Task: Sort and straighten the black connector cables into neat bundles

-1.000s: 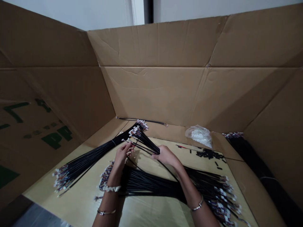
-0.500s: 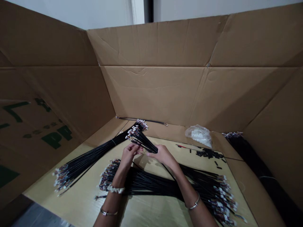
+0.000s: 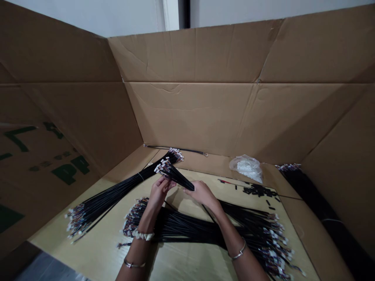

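My right hand (image 3: 202, 192) is closed around a small bundle of black cables (image 3: 175, 176) with white connectors at the far tips, held above the table. My left hand (image 3: 158, 190) pinches the same bundle near the connector end, its fingers pressed together. Under my forearms lies a loose pile of black cables (image 3: 205, 228) with coloured wire ends and white plugs on both sides. A tied bundle of black cables (image 3: 117, 191) stretches diagonally to the left of my hands.
Tall cardboard walls (image 3: 190, 113) enclose a light wooden table (image 3: 187, 261). A clear bag of white parts (image 3: 246, 167) and scattered short black pieces (image 3: 259, 191) lie at the back right. More black cables (image 3: 310, 199) run along the right wall; a single cable (image 3: 175, 149) lies at the back.
The held cables, spread apart a second ago, are now gathered into a tight bundle. My left hand moved right and up to the connector end. My right hand shifted slightly.
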`<state>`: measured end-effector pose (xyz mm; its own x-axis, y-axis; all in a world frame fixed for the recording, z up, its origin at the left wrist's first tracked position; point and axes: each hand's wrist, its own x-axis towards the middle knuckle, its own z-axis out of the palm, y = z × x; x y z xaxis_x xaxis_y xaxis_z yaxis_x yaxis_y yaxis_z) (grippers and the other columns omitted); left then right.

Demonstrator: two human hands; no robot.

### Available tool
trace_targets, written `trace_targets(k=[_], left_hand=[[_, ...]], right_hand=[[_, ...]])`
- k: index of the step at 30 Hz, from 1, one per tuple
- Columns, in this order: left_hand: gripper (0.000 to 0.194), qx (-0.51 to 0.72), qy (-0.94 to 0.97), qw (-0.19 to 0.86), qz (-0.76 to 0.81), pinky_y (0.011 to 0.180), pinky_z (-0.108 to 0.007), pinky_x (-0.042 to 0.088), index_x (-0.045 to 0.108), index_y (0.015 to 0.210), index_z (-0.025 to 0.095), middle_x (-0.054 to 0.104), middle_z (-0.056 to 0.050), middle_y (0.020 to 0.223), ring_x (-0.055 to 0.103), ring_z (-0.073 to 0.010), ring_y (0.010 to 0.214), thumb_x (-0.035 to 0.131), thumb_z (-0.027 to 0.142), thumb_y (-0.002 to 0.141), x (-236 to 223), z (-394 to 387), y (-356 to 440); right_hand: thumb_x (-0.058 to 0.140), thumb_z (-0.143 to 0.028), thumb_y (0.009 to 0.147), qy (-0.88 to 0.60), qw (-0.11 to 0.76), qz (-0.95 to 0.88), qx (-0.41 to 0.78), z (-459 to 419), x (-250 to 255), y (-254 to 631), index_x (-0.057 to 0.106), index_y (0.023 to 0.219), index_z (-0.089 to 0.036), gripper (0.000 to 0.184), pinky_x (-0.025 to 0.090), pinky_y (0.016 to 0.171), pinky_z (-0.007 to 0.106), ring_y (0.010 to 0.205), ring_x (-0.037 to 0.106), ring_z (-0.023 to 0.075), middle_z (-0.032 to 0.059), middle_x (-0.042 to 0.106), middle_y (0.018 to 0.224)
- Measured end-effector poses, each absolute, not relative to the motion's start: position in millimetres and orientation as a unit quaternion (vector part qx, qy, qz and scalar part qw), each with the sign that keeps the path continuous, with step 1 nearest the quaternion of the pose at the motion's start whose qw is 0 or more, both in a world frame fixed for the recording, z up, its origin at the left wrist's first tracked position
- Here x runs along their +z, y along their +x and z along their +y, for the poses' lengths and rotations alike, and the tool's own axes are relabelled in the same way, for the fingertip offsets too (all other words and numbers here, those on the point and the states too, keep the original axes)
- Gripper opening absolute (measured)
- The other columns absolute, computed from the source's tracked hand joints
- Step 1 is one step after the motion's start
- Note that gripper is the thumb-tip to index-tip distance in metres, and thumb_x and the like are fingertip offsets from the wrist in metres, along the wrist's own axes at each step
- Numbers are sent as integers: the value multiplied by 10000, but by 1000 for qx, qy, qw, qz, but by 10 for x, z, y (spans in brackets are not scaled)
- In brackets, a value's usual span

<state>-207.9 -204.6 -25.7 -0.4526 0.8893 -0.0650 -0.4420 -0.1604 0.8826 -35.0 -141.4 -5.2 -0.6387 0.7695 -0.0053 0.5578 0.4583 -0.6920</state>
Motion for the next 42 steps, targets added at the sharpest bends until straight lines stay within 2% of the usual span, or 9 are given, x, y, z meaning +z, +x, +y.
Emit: trace_targets(k=[7,9,12,15,18,22,29,36,42], left_hand=[[360,732,242,569,287,996,-405,420,673,993,173,696,-105,1116,594,-279,1129,761,269,658,-229,-2076,-1925],[325,754,195,574,251,960,-363,439,662,1000,175,717,-74,1004,640,-230,1023,770,253,704,-252,-2068,-1905],[151,792,130,568,181,701,-243,492,614,765,170,592,47,592,596,-91,588,758,213,756,-284,-2052,-1899],[339,799,110,570,157,495,-192,414,473,579,172,363,103,428,400,-40,380,710,223,816,-276,-2034,-1883],[356,806,67,551,205,503,-196,436,464,555,172,382,90,427,422,-49,389,654,200,854,-226,-2019,-1883],[78,833,12,487,263,666,-202,511,625,778,141,638,25,676,604,-73,595,670,79,793,-155,-2032,-1997],[286,850,58,435,292,621,-168,506,659,938,173,596,65,602,565,-54,522,704,10,708,-151,-2058,-2111],[349,825,131,418,357,814,-317,538,711,1009,158,721,-99,1058,674,-217,942,639,429,802,-125,-2180,-2355],[544,743,236,376,500,751,-321,505,760,788,126,752,-124,859,669,-250,843,552,628,760,-150,-2179,-2480]], right_hand=[[601,-371,864,-391,71,-879,263,-1511,38,-382,739,1013,-214,257,434,721,268,933,685,277,98,750,999],[599,-360,866,-366,47,-890,269,-1571,46,-418,734,1016,-214,249,441,731,262,943,684,270,85,752,986],[612,-373,852,-358,25,-892,275,-1653,35,-473,719,1062,-219,281,458,743,268,953,682,273,78,750,996],[616,-387,839,-383,14,-883,271,-1700,20,-509,710,1095,-227,316,475,757,287,962,681,286,86,743,1030],[585,-400,864,-407,3,-875,263,-1707,14,-520,721,1076,-212,314,483,773,303,991,678,299,114,736,1050],[581,-387,875,-418,1,-874,249,-1684,-1,-515,722,1075,-182,320,487,798,308,1032,669,303,145,723,1082],[627,-455,836,-398,3,-881,256,-1636,-97,-522,730,1075,-213,355,487,827,325,1032,668,308,115,730,1084],[623,-432,834,-387,-5,-881,272,-1582,-101,-484,735,1072,-210,344,490,789,294,998,679,282,107,738,1066],[632,-421,819,-352,-33,-897,265,-1595,-86,-469,726,1096,-237,346,489,791,270,994,681,254,73,735,1089]])
